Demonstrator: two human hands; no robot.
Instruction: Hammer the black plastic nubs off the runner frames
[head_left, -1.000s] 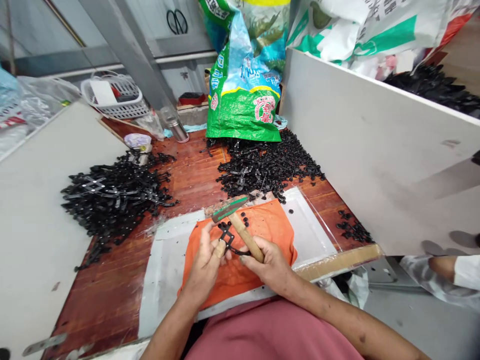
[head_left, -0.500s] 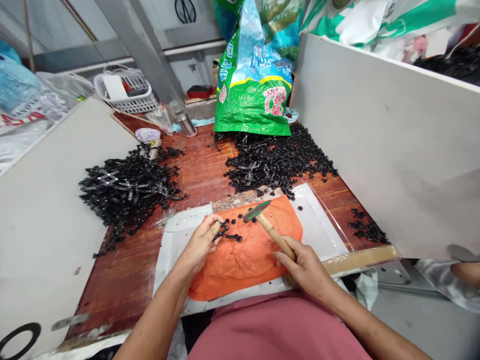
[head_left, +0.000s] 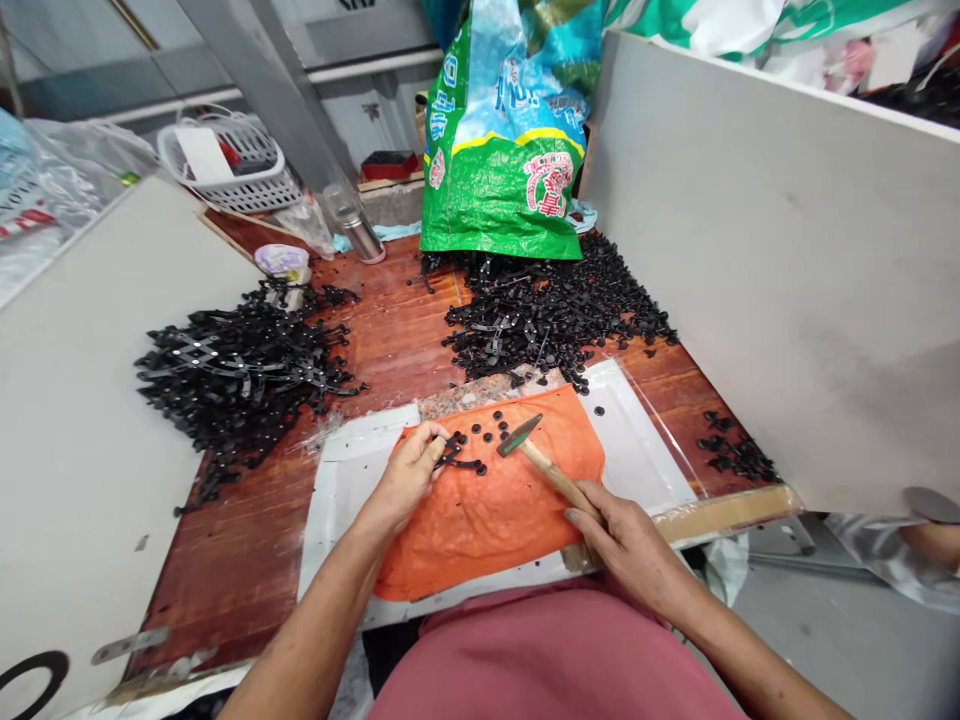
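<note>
My left hand (head_left: 406,476) pinches a small black metal part (head_left: 459,459) and holds it down on the orange cloth (head_left: 495,505). My right hand (head_left: 628,540) is wrapped round the wooden handle of a small hammer (head_left: 541,462). The hammer's green head hovers just right of the part, close above the cloth. Several loose black round pieces (head_left: 491,423) lie on the cloth near the hammer head. The cloth covers a white board (head_left: 341,500) at the table's front edge.
A heap of black linked parts (head_left: 240,375) lies at the left, a heap of small black pieces (head_left: 551,318) at the back. A green sack (head_left: 502,150) stands behind it. White panels (head_left: 772,250) wall both sides. Another person's hand (head_left: 926,540) shows at far right.
The hands have drawn apart: my left hand set the part down on the cloth, and the hammer swung out to the right, then dropped closer to the part.
</note>
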